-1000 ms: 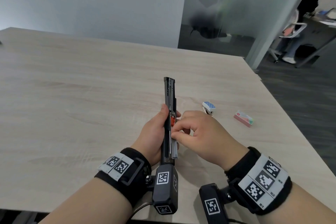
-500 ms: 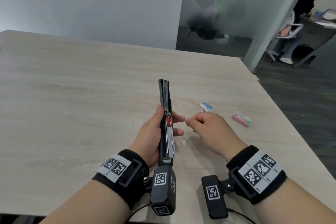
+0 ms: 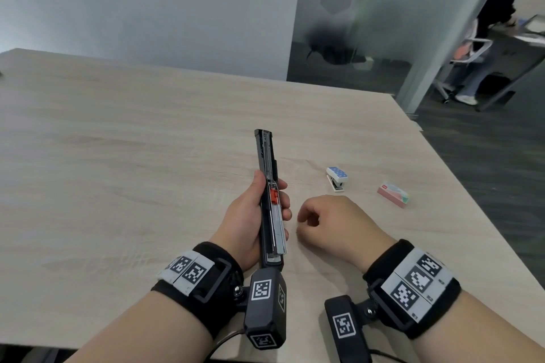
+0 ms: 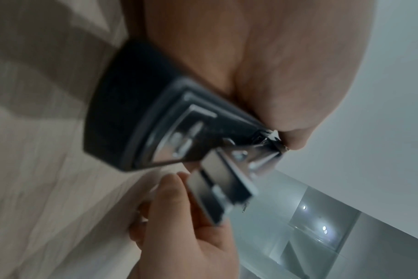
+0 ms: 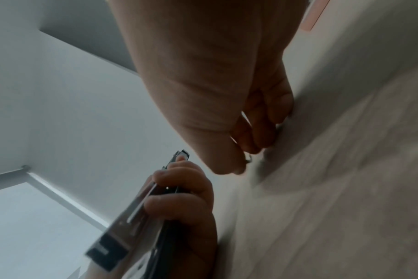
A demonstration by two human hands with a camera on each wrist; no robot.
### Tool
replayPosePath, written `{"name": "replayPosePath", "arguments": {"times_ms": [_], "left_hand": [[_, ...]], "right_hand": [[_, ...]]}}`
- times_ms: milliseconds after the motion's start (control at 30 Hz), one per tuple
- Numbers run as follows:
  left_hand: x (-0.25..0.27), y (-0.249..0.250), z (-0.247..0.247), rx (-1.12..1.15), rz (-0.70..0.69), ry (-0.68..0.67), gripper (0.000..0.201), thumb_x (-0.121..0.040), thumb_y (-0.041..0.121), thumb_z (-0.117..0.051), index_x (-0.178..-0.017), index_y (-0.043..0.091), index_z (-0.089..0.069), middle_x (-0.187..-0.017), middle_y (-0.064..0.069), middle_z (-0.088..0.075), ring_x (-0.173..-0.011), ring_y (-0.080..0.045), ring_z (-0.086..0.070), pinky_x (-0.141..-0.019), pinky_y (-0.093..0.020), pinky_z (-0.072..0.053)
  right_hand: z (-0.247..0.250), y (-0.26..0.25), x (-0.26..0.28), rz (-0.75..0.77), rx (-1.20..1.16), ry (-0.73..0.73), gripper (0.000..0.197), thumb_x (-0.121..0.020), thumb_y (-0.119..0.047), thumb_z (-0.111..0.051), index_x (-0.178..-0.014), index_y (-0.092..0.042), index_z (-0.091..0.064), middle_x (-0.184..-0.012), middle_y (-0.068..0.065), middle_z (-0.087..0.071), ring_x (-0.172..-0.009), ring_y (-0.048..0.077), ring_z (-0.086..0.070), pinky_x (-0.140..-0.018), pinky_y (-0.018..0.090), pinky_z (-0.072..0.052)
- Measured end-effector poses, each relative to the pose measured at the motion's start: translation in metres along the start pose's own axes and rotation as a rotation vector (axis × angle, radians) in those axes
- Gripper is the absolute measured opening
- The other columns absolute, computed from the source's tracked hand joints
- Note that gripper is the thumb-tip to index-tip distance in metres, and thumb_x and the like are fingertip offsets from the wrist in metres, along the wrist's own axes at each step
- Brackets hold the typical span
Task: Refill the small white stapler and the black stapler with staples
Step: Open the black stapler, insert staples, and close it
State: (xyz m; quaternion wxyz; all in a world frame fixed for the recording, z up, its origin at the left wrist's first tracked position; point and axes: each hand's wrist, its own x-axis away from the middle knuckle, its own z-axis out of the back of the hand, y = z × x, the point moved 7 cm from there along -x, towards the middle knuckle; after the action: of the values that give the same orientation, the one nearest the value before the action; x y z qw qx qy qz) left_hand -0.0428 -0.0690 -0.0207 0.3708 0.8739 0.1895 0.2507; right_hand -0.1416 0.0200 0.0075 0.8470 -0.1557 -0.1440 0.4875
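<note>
My left hand (image 3: 257, 215) grips the long black stapler (image 3: 267, 156), which is swung open and held just above the table, pointing away from me. Its metal staple channel faces up, with a red pusher (image 3: 274, 196) about halfway along. In the left wrist view the stapler's rear end (image 4: 179, 136) fills the middle. My right hand (image 3: 306, 224) is down on the table just right of the stapler, fingers curled. In the right wrist view its fingertips (image 5: 247, 160) pinch a small piece of staples (image 5: 249, 159). The small white stapler (image 3: 337, 178) with a blue dotted top lies further right.
A pink box of staples (image 3: 393, 194) lies right of the white stapler, near the table's right edge (image 3: 460, 186). The wooden table (image 3: 118, 156) stretches far to the left and back. A person stands at a desk beyond the glass door, back right.
My right hand left the stapler's channel, swung right, then came down on the small staple piece that lay on the table. The left hand keeps holding the black stapler.
</note>
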Motion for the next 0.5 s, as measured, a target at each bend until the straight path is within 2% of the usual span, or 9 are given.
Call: {"name": "replayPosePath", "arguments": {"times_ms": [133, 200, 267, 333, 400, 500], "left_hand": [[0.000, -0.001, 0.000, -0.004, 0.007, -0.005, 0.050, -0.103, 0.059, -0.037, -0.101, 0.014, -0.060, -0.069, -0.001, -0.055, -0.053, -0.013, -0.052, -0.043, -0.025, -0.039], [-0.001, -0.001, 0.001, -0.011, 0.010, -0.003, 0.050, -0.103, 0.059, -0.038, -0.103, 0.014, -0.060, -0.069, -0.001, -0.055, -0.054, -0.013, -0.051, -0.044, -0.025, -0.039], [-0.001, -0.001, 0.001, -0.016, 0.013, -0.003, 0.050, -0.103, 0.059, -0.039, -0.103, 0.014, -0.060, -0.069, -0.001, -0.055, -0.054, -0.014, -0.051, -0.044, -0.026, -0.039], [-0.001, -0.001, 0.001, -0.024, 0.011, -0.003, 0.050, -0.103, 0.059, -0.038, -0.104, 0.014, -0.059, -0.070, -0.001, -0.056, -0.054, -0.013, -0.051, -0.045, -0.026, -0.039], [-0.001, -0.001, 0.001, -0.026, 0.010, 0.001, 0.051, -0.103, 0.059, -0.038, -0.104, 0.013, -0.060, -0.069, -0.001, -0.057, -0.054, -0.013, -0.052, -0.044, -0.026, -0.040], [0.000, -0.002, 0.000, -0.025, 0.028, -0.008, 0.052, -0.102, 0.061, -0.039, -0.096, 0.014, -0.061, -0.062, -0.002, -0.057, -0.047, -0.014, -0.049, -0.041, -0.025, -0.041]], "right_hand": [[0.009, 0.014, 0.001, -0.072, -0.250, 0.116, 0.007, -0.081, -0.017, -0.066, -0.083, -0.023, -0.065, -0.076, -0.008, -0.067, -0.071, 0.011, -0.061, -0.064, 0.023, -0.046], [0.013, 0.016, 0.003, -0.090, -0.405, 0.154, 0.011, -0.082, -0.012, -0.066, -0.081, -0.022, -0.063, -0.074, -0.007, -0.066, -0.067, 0.017, -0.062, -0.065, 0.031, -0.053], [0.020, 0.012, 0.006, -0.085, -0.603, 0.202, 0.013, -0.085, -0.005, -0.066, -0.081, -0.018, -0.064, -0.074, 0.001, -0.067, -0.069, 0.028, -0.067, -0.068, 0.040, -0.061], [0.027, 0.002, 0.008, -0.057, -0.783, 0.232, 0.016, -0.087, 0.001, -0.066, -0.080, -0.013, -0.064, -0.074, 0.006, -0.069, -0.071, 0.028, -0.070, -0.074, 0.044, -0.063], [0.032, -0.010, 0.010, -0.012, -0.878, 0.227, 0.018, -0.086, 0.005, -0.065, -0.080, -0.011, -0.065, -0.075, 0.010, -0.071, -0.074, 0.022, -0.073, -0.079, 0.044, -0.063], [0.035, -0.030, 0.010, 0.077, -0.880, 0.142, 0.024, -0.085, 0.008, -0.063, -0.075, -0.013, -0.065, -0.082, 0.012, -0.075, -0.076, 0.021, -0.074, -0.077, 0.036, -0.061]]}}
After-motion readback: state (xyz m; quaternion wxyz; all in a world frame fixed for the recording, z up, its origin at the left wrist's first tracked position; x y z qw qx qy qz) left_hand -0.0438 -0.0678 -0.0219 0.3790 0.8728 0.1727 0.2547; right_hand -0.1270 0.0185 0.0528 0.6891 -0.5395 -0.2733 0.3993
